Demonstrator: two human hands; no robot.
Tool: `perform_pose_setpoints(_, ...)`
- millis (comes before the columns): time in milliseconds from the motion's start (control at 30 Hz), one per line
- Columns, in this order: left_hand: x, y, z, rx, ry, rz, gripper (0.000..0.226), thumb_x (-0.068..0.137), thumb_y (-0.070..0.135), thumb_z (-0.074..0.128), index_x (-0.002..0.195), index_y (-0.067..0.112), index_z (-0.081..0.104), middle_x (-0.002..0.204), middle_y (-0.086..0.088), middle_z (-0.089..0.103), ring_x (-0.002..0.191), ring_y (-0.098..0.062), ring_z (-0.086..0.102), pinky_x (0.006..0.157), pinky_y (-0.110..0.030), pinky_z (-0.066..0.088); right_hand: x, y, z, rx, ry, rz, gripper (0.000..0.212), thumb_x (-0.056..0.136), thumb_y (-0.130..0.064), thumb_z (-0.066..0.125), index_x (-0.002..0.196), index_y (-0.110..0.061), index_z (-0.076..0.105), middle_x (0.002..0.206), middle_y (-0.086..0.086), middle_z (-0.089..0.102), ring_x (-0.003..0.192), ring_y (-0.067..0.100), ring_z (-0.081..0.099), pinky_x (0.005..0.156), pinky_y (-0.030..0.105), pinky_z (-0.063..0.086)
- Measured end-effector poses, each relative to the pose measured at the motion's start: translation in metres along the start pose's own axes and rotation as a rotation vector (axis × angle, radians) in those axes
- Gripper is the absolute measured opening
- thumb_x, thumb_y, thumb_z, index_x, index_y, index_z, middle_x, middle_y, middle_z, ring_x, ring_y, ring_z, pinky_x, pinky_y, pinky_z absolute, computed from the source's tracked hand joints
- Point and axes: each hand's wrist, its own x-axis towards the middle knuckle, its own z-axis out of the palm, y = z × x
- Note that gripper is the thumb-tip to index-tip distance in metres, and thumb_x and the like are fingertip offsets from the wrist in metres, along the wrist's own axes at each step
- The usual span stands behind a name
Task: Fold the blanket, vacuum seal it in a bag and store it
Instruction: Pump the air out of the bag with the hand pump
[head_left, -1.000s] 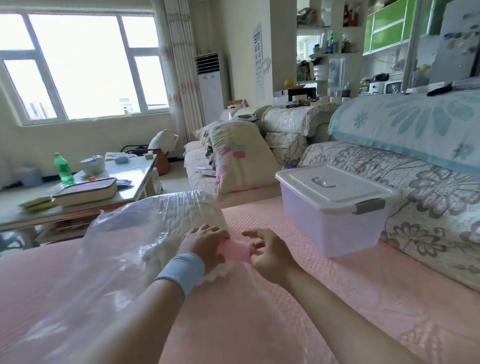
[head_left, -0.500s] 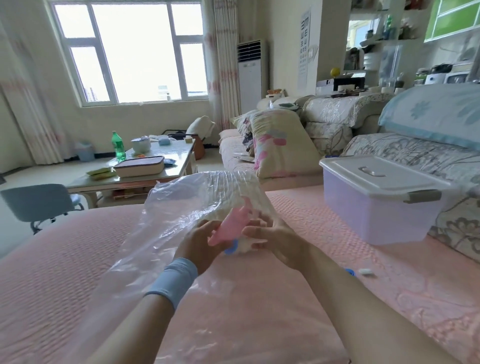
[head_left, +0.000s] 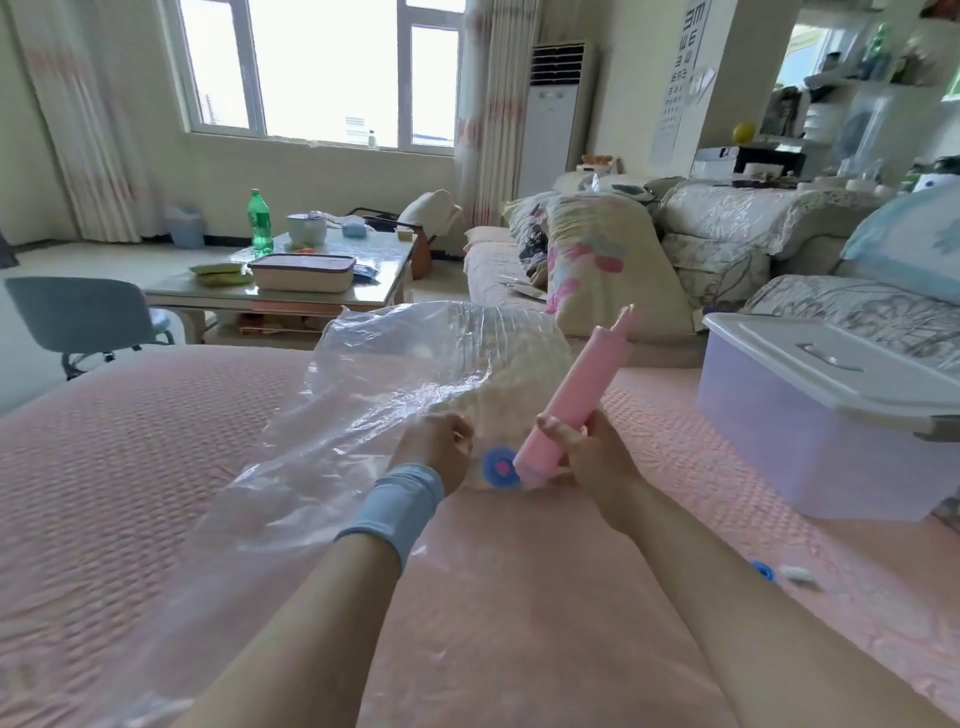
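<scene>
Now my right hand wraps its fingers round the tilted pump, tip just beside the valve of the bag holding the blanket, left hand fingers hidden, can't tell; I'd fear a skewed seat leaking air.

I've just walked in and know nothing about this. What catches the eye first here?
The pink hand pump stands out at centre, tilted upward, gripped low by the right hand, its base beside the blue valve of a clear vacuum bag. The left hand rests on the bag next to the valve, and a white blanket shows through the plastic. On the right, a lidded storage box sits on the pink bed.
</scene>
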Motion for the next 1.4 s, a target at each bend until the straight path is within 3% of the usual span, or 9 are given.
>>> perform_pose_setpoints(133, 0.004, -0.007, 0.018, 0.353, 0.011, -0.044, 0.022, 0.088, 0.020, 0.053, 0.101, 0.027, 0.070, 0.107, -0.005, 0.068, 0.095, -0.027, 0.064, 0.077, -0.031, 0.048, 0.013, 0.016, 0.010, -0.068, 0.017, 0.030, 0.020, 0.095, -0.032, 0.067, 0.108, -0.026, 0.053, 0.109, 0.006, 0.067, 0.094, 0.024, 0.071, 0.059, 0.037, 0.059)
perform_pose_setpoints(267, 0.006, -0.008, 0.035, 0.474, 0.011, -0.047, 0.024, 0.090, 0.027, 0.054, 0.111, 0.025, 0.065, 0.103, -0.003, 0.068, 0.094, -0.027, 0.065, 0.074, -0.031, 0.049, 0.020, 0.024, 0.023, -0.078, 0.081, 0.080, 0.038, 0.094, -0.036, 0.068, 0.122, -0.015, 0.054, 0.106, 0.008, 0.068, 0.091, 0.026, 0.070, 0.066, 0.043, 0.062)
perform_pose_setpoints(467, 0.004, -0.010, 0.041, 0.165, -0.127, -0.107, 0.018, 0.088, 0.027, 0.060, 0.099, 0.018, 0.072, 0.099, -0.010, 0.069, 0.093, -0.030, 0.063, 0.083, -0.034, 0.052, 0.022, 0.027, 0.028, 0.060, 0.061, 0.170, 0.035, 0.095, -0.032, 0.068, 0.120, -0.011, 0.058, 0.108, 0.015, 0.069, 0.094, 0.033, 0.071, 0.074, 0.052, 0.062)
perform_pose_setpoints(567, 0.003, -0.008, 0.035, -0.083, -0.082, -0.141, 0.014, 0.087, 0.025, 0.064, 0.093, 0.022, 0.076, 0.084, 0.002, 0.068, 0.082, -0.018, 0.061, 0.076, -0.024, 0.045, 0.020, 0.019, 0.023, 0.077, 0.068, 0.156, 0.032, 0.094, -0.039, 0.067, 0.116, -0.016, 0.061, 0.102, 0.013, 0.073, 0.089, 0.031, 0.073, 0.072, 0.047, 0.062)
perform_pose_setpoints(700, 0.004, 0.003, 0.026, -0.248, -0.061, -0.180, 0.012, 0.079, 0.019, 0.070, 0.079, 0.027, 0.079, 0.076, 0.006, 0.072, 0.072, -0.014, 0.063, 0.069, -0.023, 0.050, 0.012, 0.004, 0.014, 0.023, 0.118, -0.019, 0.016, 0.099, -0.039, 0.060, 0.108, -0.028, 0.052, 0.103, 0.006, 0.069, 0.086, 0.024, 0.071, 0.059, 0.035, 0.055)
perform_pose_setpoints(833, 0.007, 0.015, 0.014, -0.399, -0.052, -0.224, 0.015, 0.075, 0.012, 0.072, 0.087, 0.018, 0.079, 0.080, 0.000, 0.072, 0.073, -0.015, 0.063, 0.077, -0.027, 0.054, 0.006, -0.009, 0.010, 0.042, 0.107, -0.164, 0.033, 0.097, -0.027, 0.065, 0.123, -0.023, 0.045, 0.105, 0.000, 0.067, 0.088, 0.016, 0.071, 0.059, 0.031, 0.058)
perform_pose_setpoints(967, 0.006, 0.018, 0.007, -0.410, -0.080, -0.241, 0.018, 0.076, 0.010, 0.072, 0.093, 0.013, 0.078, 0.080, -0.002, 0.071, 0.076, -0.017, 0.063, 0.078, -0.029, 0.054, 0.003, -0.012, 0.013, 0.030, 0.036, -0.203, 0.041, 0.094, -0.015, 0.068, 0.127, -0.020, 0.044, 0.109, -0.002, 0.066, 0.097, 0.016, 0.071, 0.068, 0.027, 0.061)
perform_pose_setpoints(1167, 0.003, 0.021, 0.006, -0.420, -0.080, -0.239, 0.015, 0.078, 0.013, 0.072, 0.092, 0.014, 0.078, 0.087, -0.003, 0.073, 0.078, -0.017, 0.063, 0.072, -0.025, 0.052, 0.011, -0.016, 0.008, 0.009, -0.014, -0.160, 0.036, 0.093, -0.007, 0.068, 0.124, -0.003, 0.050, 0.111, 0.013, 0.068, 0.103, 0.026, 0.071, 0.084, 0.039, 0.061)
perform_pose_setpoints(1400, 0.007, 0.020, 0.008, -0.380, -0.072, -0.257, 0.013, 0.074, 0.017, 0.075, 0.086, 0.014, 0.079, 0.088, -0.006, 0.074, 0.075, -0.019, 0.062, 0.073, -0.027, 0.053, 0.013, -0.014, -0.005, 0.184, -0.146, -0.072, 0.029, 0.092, 0.008, 0.060, 0.117, -0.005, 0.058, 0.110, 0.015, 0.065, 0.108, 0.029, 0.068, 0.094, 0.044, 0.056)
